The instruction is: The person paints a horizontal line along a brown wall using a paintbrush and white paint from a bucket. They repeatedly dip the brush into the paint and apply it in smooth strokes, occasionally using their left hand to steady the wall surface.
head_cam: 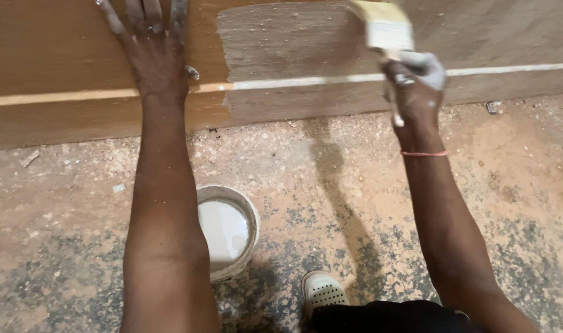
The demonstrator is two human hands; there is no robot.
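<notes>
Your left hand (151,52) lies flat, fingers spread, on the wooden board (59,68) at upper left. Your right hand (415,80) grips the paintbrush (385,26), fingers closed, at upper right.

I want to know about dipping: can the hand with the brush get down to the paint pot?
Probably yes. The right hand holds the brush up on the wooden panel, while the paint pot sits open on the floor with only the left forearm beside it.

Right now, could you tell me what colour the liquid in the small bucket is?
Off-white, seen in the head view: the bucket sits beside the left forearm.
</notes>
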